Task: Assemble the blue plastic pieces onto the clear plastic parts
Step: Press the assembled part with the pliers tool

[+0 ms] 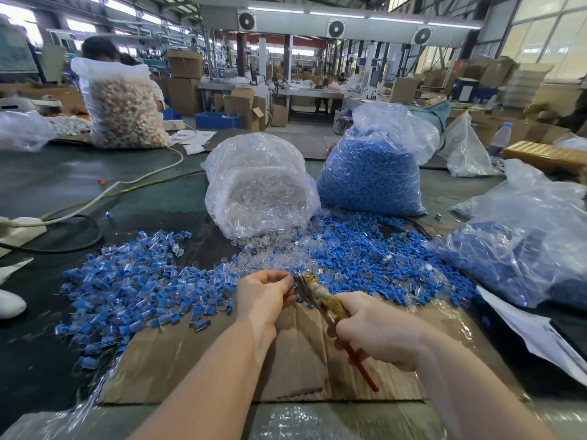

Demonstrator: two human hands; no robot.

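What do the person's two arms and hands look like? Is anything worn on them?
The left hand and the right hand are both bare: no gloves, rings, watch or bracelet show. Both forearms are bare too, with no sleeve in view up to the frame's edge.

Both forearms extended forward, left hand [265, 293] with fingertips pinched together, right hand [378, 328] fisted in a grip.
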